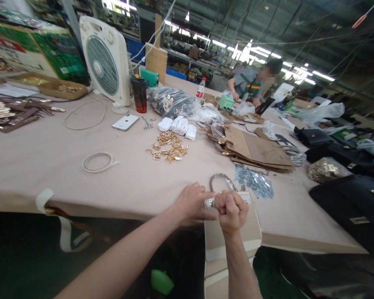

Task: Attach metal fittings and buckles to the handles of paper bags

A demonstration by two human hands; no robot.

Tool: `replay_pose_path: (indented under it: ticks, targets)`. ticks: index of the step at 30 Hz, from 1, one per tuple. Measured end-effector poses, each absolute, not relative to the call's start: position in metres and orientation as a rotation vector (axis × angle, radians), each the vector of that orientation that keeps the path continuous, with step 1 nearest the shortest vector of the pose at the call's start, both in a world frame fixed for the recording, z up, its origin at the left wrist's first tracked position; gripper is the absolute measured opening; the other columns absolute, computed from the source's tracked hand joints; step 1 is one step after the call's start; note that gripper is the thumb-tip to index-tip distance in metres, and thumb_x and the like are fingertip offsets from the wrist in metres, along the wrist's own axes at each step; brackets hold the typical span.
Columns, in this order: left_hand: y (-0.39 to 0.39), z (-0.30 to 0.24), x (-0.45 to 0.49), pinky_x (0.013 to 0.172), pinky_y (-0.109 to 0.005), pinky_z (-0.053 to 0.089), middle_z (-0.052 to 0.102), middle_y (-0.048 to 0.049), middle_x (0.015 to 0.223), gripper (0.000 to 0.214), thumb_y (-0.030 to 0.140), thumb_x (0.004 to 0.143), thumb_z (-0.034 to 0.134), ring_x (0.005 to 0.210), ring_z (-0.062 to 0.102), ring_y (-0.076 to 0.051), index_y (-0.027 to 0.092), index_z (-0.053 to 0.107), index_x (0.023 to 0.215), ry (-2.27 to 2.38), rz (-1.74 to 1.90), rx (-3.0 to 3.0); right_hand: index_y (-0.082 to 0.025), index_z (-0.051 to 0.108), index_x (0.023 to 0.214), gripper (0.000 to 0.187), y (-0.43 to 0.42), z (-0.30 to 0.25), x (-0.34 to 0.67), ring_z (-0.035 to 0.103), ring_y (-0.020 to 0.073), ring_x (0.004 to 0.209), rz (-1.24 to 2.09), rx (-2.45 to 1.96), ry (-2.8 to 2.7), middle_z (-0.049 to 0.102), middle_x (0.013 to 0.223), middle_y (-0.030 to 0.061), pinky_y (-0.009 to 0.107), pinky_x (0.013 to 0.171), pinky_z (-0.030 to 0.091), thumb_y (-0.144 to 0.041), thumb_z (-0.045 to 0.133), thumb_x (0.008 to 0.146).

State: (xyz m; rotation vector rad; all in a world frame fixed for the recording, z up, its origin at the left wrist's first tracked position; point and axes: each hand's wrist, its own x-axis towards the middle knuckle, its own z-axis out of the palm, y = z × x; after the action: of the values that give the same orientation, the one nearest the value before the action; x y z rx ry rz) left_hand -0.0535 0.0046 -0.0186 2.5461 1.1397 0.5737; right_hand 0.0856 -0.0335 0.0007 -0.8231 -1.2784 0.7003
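At the table's front edge lies a beige bag [232, 238], its lower part hanging over the edge. A curved handle [222, 177], apparently wrapped in clear film, rises from its top. My left hand [193, 202] rests at the bag's upper left corner, index finger and thumb stretched apart around a shiny metal fitting [209, 203]. Directly beside it, my right hand [232, 209] is closed in a fist over the bag's top. Whatever the fist holds is hidden by the fingers.
Gold metal clasps [171, 147] lie loose beyond my hands; small silvery pieces [255, 181] are to the right. Brown bag panels [252, 149] are stacked behind. A tape roll [97, 162], phone [125, 122] and fan [104, 62] stand left. Black bags [355, 207] fill the right; a co-worker [247, 85] sits opposite.
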Motion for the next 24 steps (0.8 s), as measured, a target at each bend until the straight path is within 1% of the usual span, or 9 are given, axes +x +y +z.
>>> replay_pose_path:
  ticks: [5, 7, 11, 13, 15, 16, 19, 21, 24]
  targets:
    - [0.004, -0.02, -0.051, 0.079, -0.036, 0.046, 0.066, -0.0058, 0.089, 0.046, 0.067, 0.077, 0.073, 0.089, 0.057, -0.026, 0.028, 0.074, 0.101, 1.159, 0.548, 2.578, -0.021, 0.043, 0.063, 0.043, -0.027, -0.005, 0.082, 0.036, 0.0087, 0.044, 0.782, -0.843, -1.244, 0.04, 0.052, -0.0062, 0.024, 0.045, 0.029, -0.034, 0.056, 0.101]
    - [0.004, -0.021, -0.05, 0.08, -0.037, 0.046, 0.066, -0.0061, 0.09, 0.052, 0.07, 0.077, 0.073, 0.09, 0.057, -0.026, 0.029, 0.074, 0.109, 1.157, 0.56, 2.584, -0.021, 0.043, 0.063, 0.042, -0.026, -0.006, 0.081, 0.035, 0.0083, 0.043, 0.82, -0.814, -1.159, 0.039, 0.052, -0.0068, 0.022, 0.044, 0.029, -0.033, 0.057, 0.101]
    - [0.003, -0.024, -0.051, 0.083, -0.039, 0.047, 0.068, -0.0072, 0.098, 0.08, 0.081, 0.071, 0.071, 0.096, 0.058, -0.028, 0.032, 0.067, 0.134, 1.149, 0.602, 2.547, -0.021, 0.042, 0.066, 0.037, -0.039, -0.002, 0.094, 0.029, 0.0069, 0.039, 0.845, -0.696, -0.87, 0.033, 0.05, -0.0098, 0.02, 0.042, 0.029, -0.033, 0.057, 0.098]
    - [0.003, -0.025, -0.052, 0.087, -0.04, 0.047, 0.069, -0.0081, 0.104, 0.086, 0.085, 0.07, 0.068, 0.1, 0.058, -0.029, 0.031, 0.065, 0.138, 1.14, 0.601, 2.536, -0.021, 0.041, 0.067, 0.034, -0.052, -0.002, 0.113, 0.023, 0.0057, 0.037, 0.845, -0.64, -0.68, 0.03, 0.05, -0.0111, 0.019, 0.041, 0.028, -0.034, 0.056, 0.095]
    - [0.004, -0.025, -0.053, 0.09, -0.041, 0.047, 0.068, -0.0084, 0.107, 0.088, 0.086, 0.071, 0.066, 0.102, 0.058, -0.029, 0.031, 0.064, 0.14, 1.128, 0.588, 2.532, -0.021, 0.039, 0.068, 0.029, -0.066, -0.006, 0.143, 0.019, 0.0053, 0.037, 0.817, -0.585, -0.484, 0.029, 0.051, -0.0114, 0.018, 0.04, 0.027, -0.031, 0.056, 0.09]
    - [0.004, -0.025, -0.054, 0.091, -0.041, 0.047, 0.068, -0.0084, 0.108, 0.088, 0.087, 0.071, 0.066, 0.103, 0.058, -0.029, 0.031, 0.063, 0.14, 1.124, 0.583, 2.529, -0.021, 0.039, 0.068, 0.026, -0.072, -0.01, 0.16, 0.019, 0.0054, 0.037, 0.791, -0.557, -0.389, 0.029, 0.051, -0.0114, 0.018, 0.039, 0.027, -0.029, 0.056, 0.086]
    - [0.006, -0.026, -0.054, 0.093, -0.041, 0.046, 0.068, -0.0084, 0.109, 0.089, 0.087, 0.072, 0.065, 0.103, 0.058, -0.029, 0.031, 0.063, 0.141, 1.119, 0.57, 2.521, -0.022, 0.035, 0.067, 0.018, -0.089, -0.023, 0.22, 0.025, 0.0066, 0.037, 0.716, -0.558, -0.169, 0.026, 0.049, -0.0107, 0.018, 0.039, 0.031, -0.024, 0.051, 0.075]
    - [0.006, -0.026, -0.053, 0.094, -0.041, 0.046, 0.068, -0.0082, 0.109, 0.09, 0.088, 0.071, 0.065, 0.103, 0.057, -0.029, 0.031, 0.063, 0.141, 1.115, 0.568, 2.523, -0.022, 0.033, 0.067, 0.016, -0.094, -0.027, 0.259, 0.027, 0.0074, 0.037, 0.651, -0.648, -0.109, 0.028, 0.051, -0.0101, 0.019, 0.04, 0.035, -0.022, 0.048, 0.073]
    - [0.006, -0.025, -0.053, 0.092, -0.04, 0.047, 0.069, -0.0075, 0.108, 0.089, 0.087, 0.071, 0.066, 0.102, 0.057, -0.029, 0.031, 0.063, 0.14, 1.105, 0.575, 2.526, -0.022, 0.037, 0.069, 0.018, -0.087, -0.023, 0.304, 0.029, 0.0065, 0.038, 0.637, -0.863, -0.158, 0.031, 0.054, -0.0106, 0.018, 0.039, 0.036, -0.021, 0.054, 0.075]
